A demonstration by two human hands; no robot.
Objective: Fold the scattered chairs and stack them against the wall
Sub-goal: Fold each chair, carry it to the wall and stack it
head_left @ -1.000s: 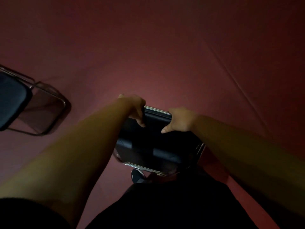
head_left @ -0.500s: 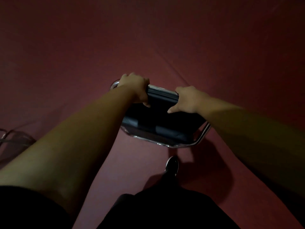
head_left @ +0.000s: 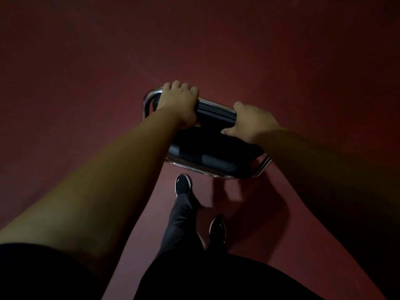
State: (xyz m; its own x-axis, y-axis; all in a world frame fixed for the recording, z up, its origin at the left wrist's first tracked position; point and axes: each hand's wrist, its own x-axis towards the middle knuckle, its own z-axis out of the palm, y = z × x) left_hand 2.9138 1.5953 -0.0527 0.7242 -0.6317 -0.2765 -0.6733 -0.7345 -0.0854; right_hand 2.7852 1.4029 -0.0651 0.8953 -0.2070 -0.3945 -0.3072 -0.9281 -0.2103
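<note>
A folding chair (head_left: 213, 148) with a dark padded seat and a chrome tube frame hangs in front of me, seen from above. My left hand (head_left: 179, 105) grips the top of its backrest at the left end, fingers curled over the chrome bar. My right hand (head_left: 251, 123) grips the same backrest at the right end, thumb on the near side. The chair's legs are hidden under the seat.
Dark red carpet (head_left: 216, 50) fills the view on all sides. My two feet in black shoes (head_left: 183, 185) stand just behind the chair, one ahead of the other. No wall or other chair shows.
I have walked on with the chair held in both hands. The second chair at the left edge has slid out of view. My feet now show below the seat.
</note>
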